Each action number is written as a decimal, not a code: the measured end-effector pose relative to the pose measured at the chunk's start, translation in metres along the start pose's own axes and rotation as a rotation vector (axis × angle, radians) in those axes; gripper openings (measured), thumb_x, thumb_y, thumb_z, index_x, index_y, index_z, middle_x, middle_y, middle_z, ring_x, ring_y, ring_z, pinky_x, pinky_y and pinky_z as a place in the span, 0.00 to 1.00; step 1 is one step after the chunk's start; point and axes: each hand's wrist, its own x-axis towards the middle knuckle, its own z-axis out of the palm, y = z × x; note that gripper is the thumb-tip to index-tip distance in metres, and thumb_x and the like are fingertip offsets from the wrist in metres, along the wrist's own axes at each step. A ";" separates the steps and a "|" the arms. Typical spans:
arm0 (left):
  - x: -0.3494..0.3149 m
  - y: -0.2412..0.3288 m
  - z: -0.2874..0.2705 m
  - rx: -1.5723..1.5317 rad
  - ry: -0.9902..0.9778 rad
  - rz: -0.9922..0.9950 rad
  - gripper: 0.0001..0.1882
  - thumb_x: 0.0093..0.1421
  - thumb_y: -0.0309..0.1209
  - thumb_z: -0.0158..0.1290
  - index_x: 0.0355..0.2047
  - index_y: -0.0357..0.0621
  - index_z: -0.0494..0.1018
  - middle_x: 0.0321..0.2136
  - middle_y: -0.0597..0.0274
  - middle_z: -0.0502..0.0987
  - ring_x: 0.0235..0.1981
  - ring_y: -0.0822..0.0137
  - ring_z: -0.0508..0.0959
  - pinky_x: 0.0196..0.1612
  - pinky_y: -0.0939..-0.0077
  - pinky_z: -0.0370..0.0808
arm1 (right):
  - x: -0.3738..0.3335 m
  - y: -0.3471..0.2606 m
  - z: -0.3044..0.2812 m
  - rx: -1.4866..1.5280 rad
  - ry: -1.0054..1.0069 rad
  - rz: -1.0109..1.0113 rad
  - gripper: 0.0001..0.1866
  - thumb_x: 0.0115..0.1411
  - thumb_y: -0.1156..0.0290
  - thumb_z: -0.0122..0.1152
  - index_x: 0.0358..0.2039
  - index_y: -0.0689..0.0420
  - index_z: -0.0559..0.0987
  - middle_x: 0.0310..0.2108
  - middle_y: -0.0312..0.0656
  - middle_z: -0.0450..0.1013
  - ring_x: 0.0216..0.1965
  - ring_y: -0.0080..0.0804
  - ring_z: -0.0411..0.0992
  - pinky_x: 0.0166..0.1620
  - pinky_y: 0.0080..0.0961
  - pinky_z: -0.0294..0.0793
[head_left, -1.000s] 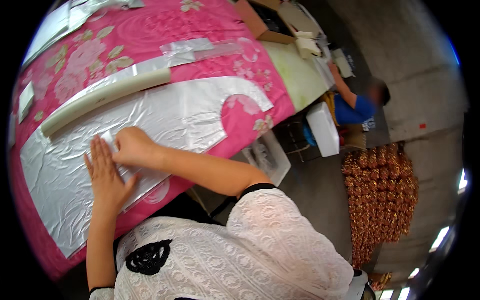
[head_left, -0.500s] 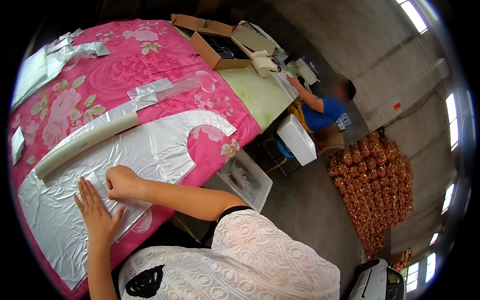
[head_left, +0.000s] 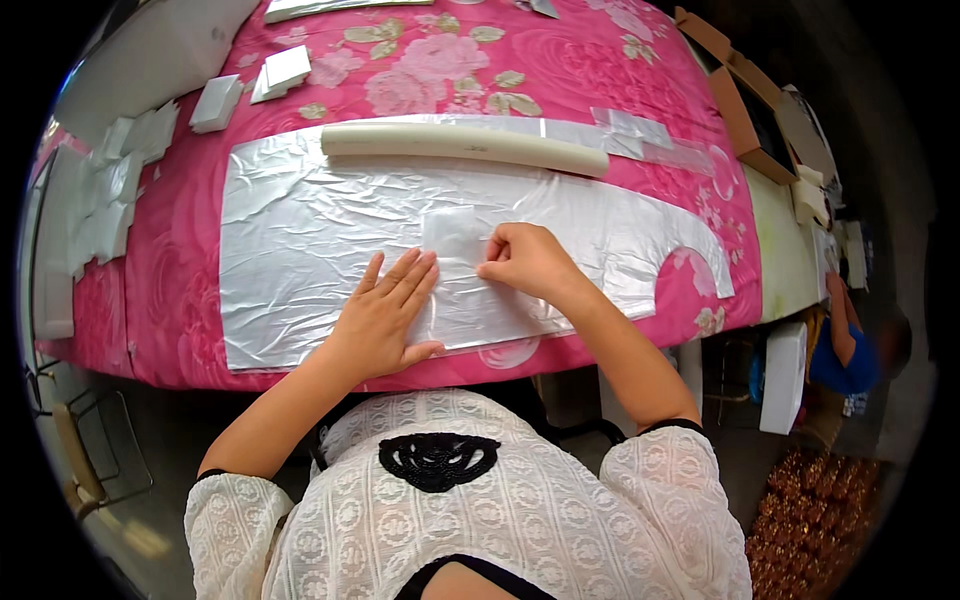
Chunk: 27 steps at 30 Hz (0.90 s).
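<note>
A wrinkled silvery plastic sheet (head_left: 290,240) with a curved cut-out at its right end lies spread before me. On its middle rests a small square of folded whitish film (head_left: 452,238). My left hand (head_left: 385,318) presses flat on the sheet, fingers stretched, their tips by the square's lower left side. Fingers curled and thumb pinched against them, my right hand (head_left: 530,262) rests at the square's right side; what it grips, if anything, is hidden. Along the sheet's far edge lies a pale rolled tube (head_left: 465,148).
Pink flowered cloth (head_left: 400,80) covers the table. White folded packets (head_left: 285,68) sit far left, with more stacked (head_left: 105,215) at the left edge. A clear packet (head_left: 632,132) lies beyond the sheet. Open cardboard box (head_left: 750,120) and a co-worker in blue (head_left: 845,355) are at right.
My view has swung left, bringing the table square in front and the stacked packets into sight. Both hands stay on the sheet; the right now sits a little farther from the left.
</note>
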 end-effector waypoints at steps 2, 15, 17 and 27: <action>-0.007 0.000 -0.001 -0.027 0.017 -0.017 0.41 0.55 0.56 0.46 0.59 0.36 0.57 0.62 0.51 0.54 0.66 0.59 0.49 0.66 0.57 0.39 | -0.002 0.001 -0.002 0.007 -0.019 0.013 0.10 0.43 0.69 0.67 0.23 0.61 0.76 0.18 0.38 0.72 0.21 0.26 0.70 0.26 0.23 0.69; -0.151 0.034 -0.010 -1.482 -0.021 -0.938 0.11 0.59 0.25 0.50 0.42 0.34 0.74 0.41 0.58 0.77 0.39 0.73 0.77 0.41 0.79 0.74 | 0.027 -0.017 0.044 -0.272 0.128 -0.615 0.29 0.57 0.59 0.54 0.55 0.63 0.65 0.60 0.58 0.53 0.63 0.53 0.48 0.63 0.45 0.46; -0.158 0.042 -0.005 -1.552 -0.043 -1.095 0.12 0.61 0.27 0.49 0.42 0.33 0.73 0.41 0.55 0.77 0.40 0.69 0.77 0.42 0.78 0.75 | 0.019 -0.036 0.074 -0.332 0.123 -0.585 0.32 0.58 0.57 0.52 0.58 0.64 0.62 0.63 0.59 0.48 0.65 0.54 0.43 0.64 0.47 0.42; -0.159 0.029 -0.006 -1.412 0.165 -1.280 0.10 0.56 0.28 0.54 0.36 0.34 0.75 0.33 0.55 0.78 0.31 0.69 0.78 0.33 0.77 0.76 | -0.030 -0.131 0.168 -0.083 -0.434 -0.922 0.23 0.58 0.59 0.52 0.50 0.60 0.70 0.63 0.57 0.48 0.66 0.55 0.39 0.64 0.52 0.37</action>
